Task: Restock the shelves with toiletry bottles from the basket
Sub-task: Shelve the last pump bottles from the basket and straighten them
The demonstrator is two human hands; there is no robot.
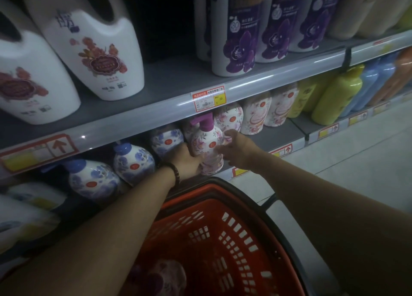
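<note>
Pink floral bottle (208, 148), left hand (185, 162) gripping base, right hand (239, 150) touching side

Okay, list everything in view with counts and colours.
pink-flower pump bottle: one, white with purple pump, lower shelf front, between both grips
blue-flower bottles: three, white and blue, lower shelf left
pink-flower bottles: at least three, white and pink, lower shelf right of grips
white jugs: two, red-flower labels, upper shelf left
purple-label bottles: three, white, upper shelf right
yellow-green bottles: at least two, lower shelf far right
basket: one, red, below the grips; one floral bottle inside
left grip: one, holds pump bottle's left side
right grip: one, touches its right side
</note>
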